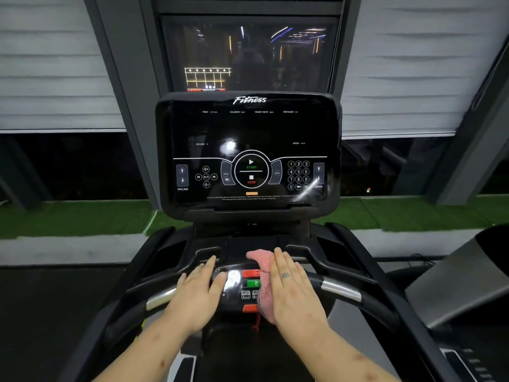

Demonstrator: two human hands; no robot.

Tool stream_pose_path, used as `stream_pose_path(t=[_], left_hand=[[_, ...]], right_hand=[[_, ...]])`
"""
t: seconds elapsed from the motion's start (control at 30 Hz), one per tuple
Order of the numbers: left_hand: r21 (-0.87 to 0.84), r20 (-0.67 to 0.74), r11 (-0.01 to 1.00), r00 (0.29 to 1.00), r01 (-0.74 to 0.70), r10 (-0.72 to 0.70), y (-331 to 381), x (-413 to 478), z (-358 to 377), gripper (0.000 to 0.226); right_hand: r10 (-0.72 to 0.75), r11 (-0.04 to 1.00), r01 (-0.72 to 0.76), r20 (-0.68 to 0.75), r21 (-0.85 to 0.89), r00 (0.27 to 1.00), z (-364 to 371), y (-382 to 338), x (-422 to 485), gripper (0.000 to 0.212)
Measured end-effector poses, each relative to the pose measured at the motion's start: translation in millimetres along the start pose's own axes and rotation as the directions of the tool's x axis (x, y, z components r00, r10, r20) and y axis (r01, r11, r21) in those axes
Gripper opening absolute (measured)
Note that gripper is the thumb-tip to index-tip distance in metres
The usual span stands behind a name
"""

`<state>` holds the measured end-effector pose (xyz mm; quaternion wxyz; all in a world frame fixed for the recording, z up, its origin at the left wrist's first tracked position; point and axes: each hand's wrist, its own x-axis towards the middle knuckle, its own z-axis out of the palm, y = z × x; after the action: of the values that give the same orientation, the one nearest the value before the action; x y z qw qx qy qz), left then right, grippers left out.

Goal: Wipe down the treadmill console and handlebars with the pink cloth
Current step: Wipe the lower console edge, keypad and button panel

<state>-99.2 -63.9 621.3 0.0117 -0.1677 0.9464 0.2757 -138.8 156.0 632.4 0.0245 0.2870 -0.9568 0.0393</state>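
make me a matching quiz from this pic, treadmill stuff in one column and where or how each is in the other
1 pink cloth
2 left hand
3 right hand
4 console screen

a pressing flat on the cloth
b dark, upright, marked START and STOP
c flat, touching no cloth
d partly hidden under a palm

Pairs: 1-d, 2-c, 3-a, 4-b

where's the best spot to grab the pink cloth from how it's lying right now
Probably the far corner of the pink cloth, the part that shows past the fingertips of the right hand. That hand lies flat on top of the rest, fingers straight, so curling them down over that corner from above would likely bunch the cloth into the palm without lifting off the button panel.
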Motion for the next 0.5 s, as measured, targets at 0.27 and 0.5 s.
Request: stream_pose_path(t=[0.27, 0.5], left_hand=[[-0.150, 0.090, 0.988, 0.995, -0.039, 0.053, -9.9, 5.2, -8.3, 0.051], [-0.194, 0.097, 0.979, 0.992, -0.056, 0.076, -8.9, 4.2, -7.9, 0.050]], right_hand=[[-0.135, 0.988, 0.142, -0.097, 0.063, 0.986, 45.9, -53.1, 21.7, 0.082], [-0.199, 0.972, 0.211, -0.120, 0.102, 0.973, 53.3, -48.5, 6.7, 0.082]])
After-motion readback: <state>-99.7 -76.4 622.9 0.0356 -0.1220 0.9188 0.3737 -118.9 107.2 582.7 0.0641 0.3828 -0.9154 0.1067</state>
